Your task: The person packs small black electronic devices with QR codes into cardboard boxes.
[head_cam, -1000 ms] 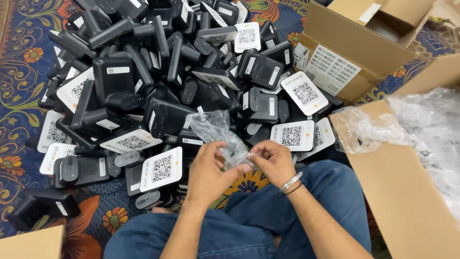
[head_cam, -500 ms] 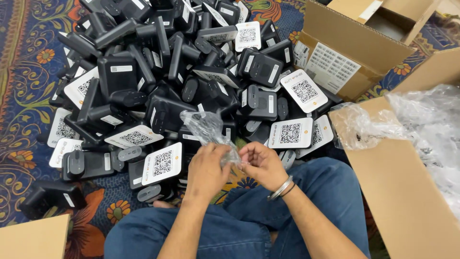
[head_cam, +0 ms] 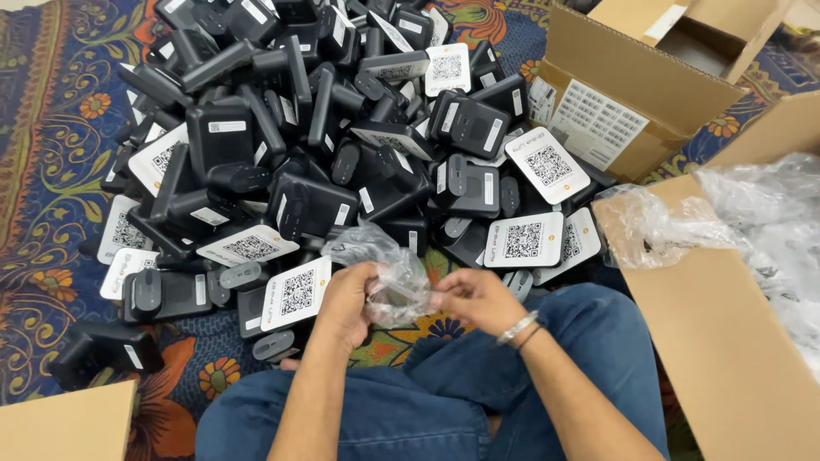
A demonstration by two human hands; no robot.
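Observation:
Both hands meet just above my lap, over my blue jeans [head_cam: 427, 410]. My left hand [head_cam: 346, 300] grips a small crumpled clear plastic bag [head_cam: 389, 271] from the left. My right hand [head_cam: 474, 299], with a metal bangle at the wrist, pinches the same bag's right end. What the bag holds is hidden by the crumpled film. Right beyond my hands lies a big heap of black box-shaped devices [head_cam: 316, 145], several showing white square-code cards [head_cam: 523, 240].
An open cardboard box [head_cam: 632, 81] stands at the back right. A larger cardboard box [head_cam: 726, 341] at the right is filled with loose clear plastic bags [head_cam: 752, 213]. Another cardboard corner [head_cam: 64, 423] shows at the bottom left. A patterned blue and orange rug [head_cam: 51, 137] lies underneath.
The bag stood stretched upward between my hands; now it is bunched lower and more crumpled. My hands have shifted slightly apart and down.

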